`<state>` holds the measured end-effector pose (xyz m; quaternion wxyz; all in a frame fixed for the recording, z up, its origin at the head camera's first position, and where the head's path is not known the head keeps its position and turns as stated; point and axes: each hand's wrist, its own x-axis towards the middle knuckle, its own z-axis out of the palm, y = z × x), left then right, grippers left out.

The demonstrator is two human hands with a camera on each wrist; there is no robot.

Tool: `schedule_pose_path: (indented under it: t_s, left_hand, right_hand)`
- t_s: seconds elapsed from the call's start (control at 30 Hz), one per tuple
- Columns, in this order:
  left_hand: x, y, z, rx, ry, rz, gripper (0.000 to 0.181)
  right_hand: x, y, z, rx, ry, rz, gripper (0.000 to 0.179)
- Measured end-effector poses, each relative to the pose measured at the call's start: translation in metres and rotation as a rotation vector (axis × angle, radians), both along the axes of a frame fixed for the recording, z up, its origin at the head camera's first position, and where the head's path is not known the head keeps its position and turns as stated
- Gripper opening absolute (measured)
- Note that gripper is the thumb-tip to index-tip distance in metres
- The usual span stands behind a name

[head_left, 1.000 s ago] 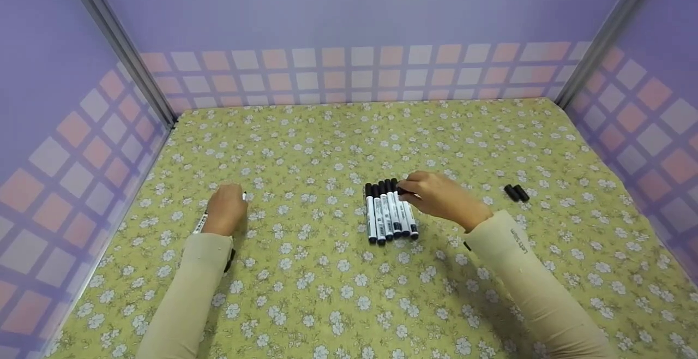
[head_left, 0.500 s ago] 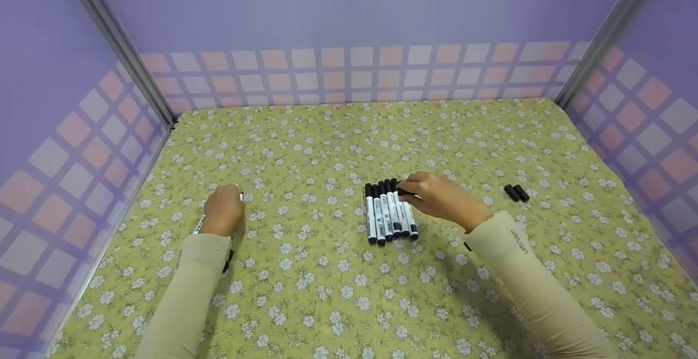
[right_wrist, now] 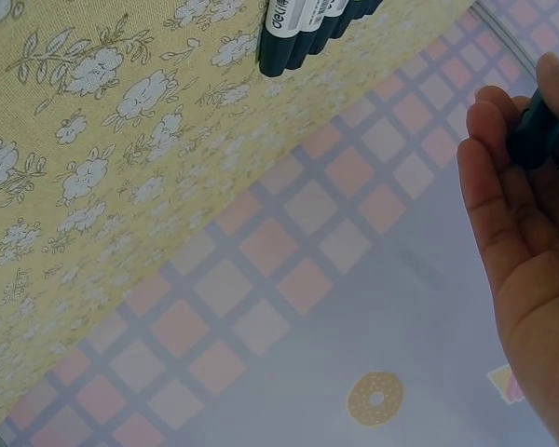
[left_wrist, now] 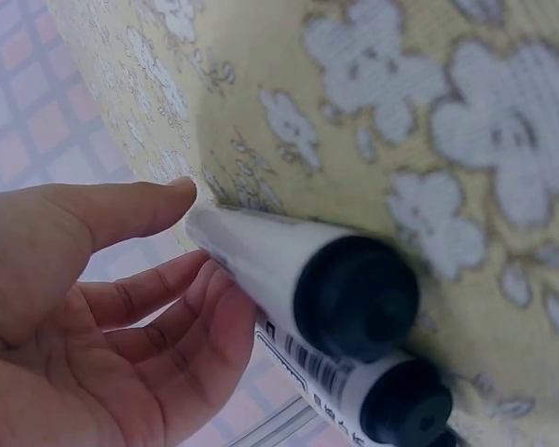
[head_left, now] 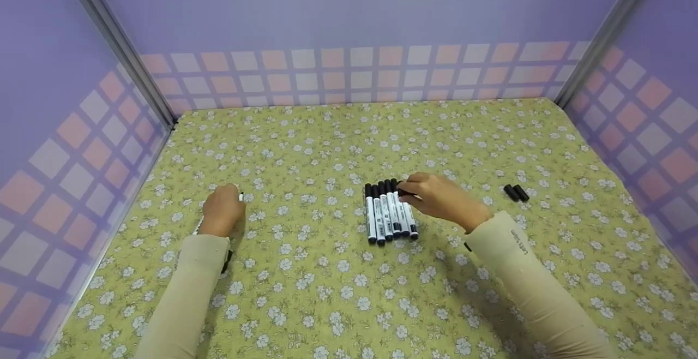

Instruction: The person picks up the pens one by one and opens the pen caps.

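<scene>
We join the left hand (head_left: 223, 210) low over the flowered tabletop (head_left: 305, 293), its thumb and curled fingers pinching the far end of an upper marker (left_wrist: 256, 256). That marker's white barrel runs away from the left wrist camera towards the thumb, its dark, blunt end facing us. Just below it, a lower marker (left_wrist: 331, 377) lies much the same way, printing and barcode showing, its dark end also turned our way; a third dark end (left_wrist: 449, 438) peeps out beneath, nearly all hidden. From the head, the hand covers most of this, though we catch a white sliver (head_left: 241, 197) at its right edge.

Over to the right hand (head_left: 439, 198), fingers narrow, gripping a black piece (right_wrist: 533, 130) at the right far corner of the marker row (head_left: 387, 217). Its rounded end points at the wrist camera; the fingers hide the rest, so we can't tell what it joins. The row's long axes run away from the person, black caps at the far end, dark butts near, the rightmost markers leaning left as they go.

Further right, two black caps (head_left: 512, 193) lie side by side, slanting. A small dark bit (head_left: 467, 246) shows beside the right sleeve (head_left: 501, 244), too covered to identify.
</scene>
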<state>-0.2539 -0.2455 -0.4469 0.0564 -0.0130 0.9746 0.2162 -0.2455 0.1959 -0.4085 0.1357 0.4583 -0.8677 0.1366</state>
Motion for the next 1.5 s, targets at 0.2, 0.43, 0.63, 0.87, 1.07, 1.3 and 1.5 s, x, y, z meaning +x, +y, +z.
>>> schedule_pose_path:
  t_s: [0.2,0.43,0.63,0.87,1.07,1.3,1.5]
  left_hand:
    - [-0.001,0.001,0.002,-0.053,0.047,0.004,0.022]
    - [-0.003,0.008,0.003,-0.112,0.155,-0.021,0.023]
    - [-0.006,0.019,0.001,-0.116,0.291,-0.064,0.025]
    - [-0.007,0.037,0.0,-0.109,0.371,-0.113,0.023]
    - [-0.004,0.056,0.001,-0.08,0.411,-0.154,0.021]
    - [-0.003,0.08,0.002,-0.091,0.459,-0.223,0.02]
    - [-0.001,0.1,0.003,-0.077,0.512,-0.271,0.015]
  right_hand:
    - [0.0,0.0,0.0,0.003,-0.011,-0.004,0.021]
    - [0.0,0.004,0.001,0.018,-0.048,-0.041,0.023]
    - [-0.002,0.011,0.0,0.006,-0.077,-0.067,0.023]
    - [-0.007,0.025,-0.003,-0.013,-0.037,-0.118,0.021]
    - [-0.012,0.037,-0.005,-0.011,-0.045,-0.198,0.02]
    - [-0.019,0.055,-0.008,-0.034,-0.135,-0.279,0.028]
    - [-0.024,0.074,-0.008,-0.067,-0.22,-0.352,0.029]
